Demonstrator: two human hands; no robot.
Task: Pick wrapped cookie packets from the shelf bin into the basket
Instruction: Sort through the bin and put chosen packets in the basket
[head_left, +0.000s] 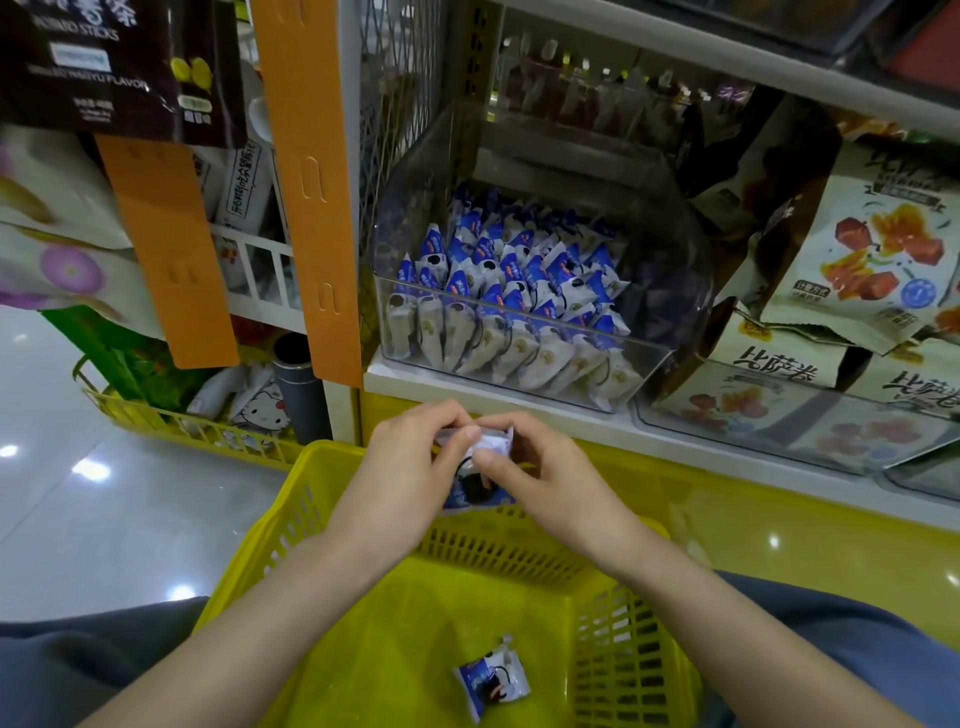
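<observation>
I've got both my left hand (410, 467) and right hand (524, 467) pinching a cookie packet (480, 480) over the basket (311, 509) rim (possibly two packets); I'd lower, then release beside the dropped packet (491, 678).

We count two hands: left hand (410, 467), right hand (540, 478). One held packet (480, 480) between them. One loose packet (491, 678) on the floor of the basket (332, 499); that's one yellow basket in front of us, plus a second yellow basket (156, 415) on the floor at left. One clear bin (665, 270) holding the cookie packets (509, 291): dozens, too overlapped to count exactly. Two orange hanging strips (306, 171).
</observation>
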